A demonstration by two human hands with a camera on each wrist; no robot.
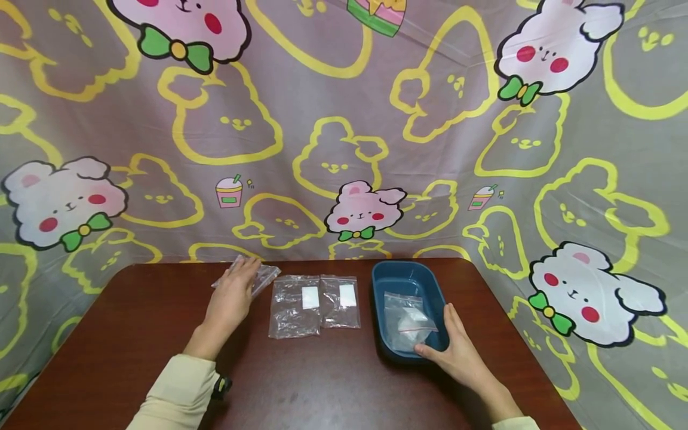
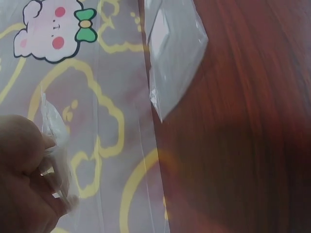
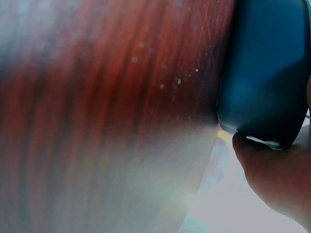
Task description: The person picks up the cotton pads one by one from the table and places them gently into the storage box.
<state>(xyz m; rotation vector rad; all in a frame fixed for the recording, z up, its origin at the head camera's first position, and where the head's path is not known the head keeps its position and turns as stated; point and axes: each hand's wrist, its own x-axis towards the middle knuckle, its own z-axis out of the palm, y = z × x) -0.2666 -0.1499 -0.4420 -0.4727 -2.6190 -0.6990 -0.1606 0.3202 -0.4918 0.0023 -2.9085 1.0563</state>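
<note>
At the back left of the table, my left hand (image 1: 233, 300) holds a clear plastic bag (image 1: 264, 278). The left wrist view shows the thumb and fingers pinching that bag (image 2: 57, 126). To its right lie two flat clear zip bags, a larger one (image 1: 287, 313) and a smaller one (image 1: 335, 316), each with a white label. My right hand (image 1: 462, 352) grips the near right corner of a dark blue plastic tub (image 1: 380, 316), thumb over the rim. Inside the tub lie zip bags (image 1: 400, 328) with something whitish in them; their contents are unclear.
The dark red-brown wooden table (image 1: 306, 382) ends at a patterned cloth (image 1: 290, 179) hanging behind it and along its sides. A dark band (image 1: 221, 387) sits at my left sleeve cuff.
</note>
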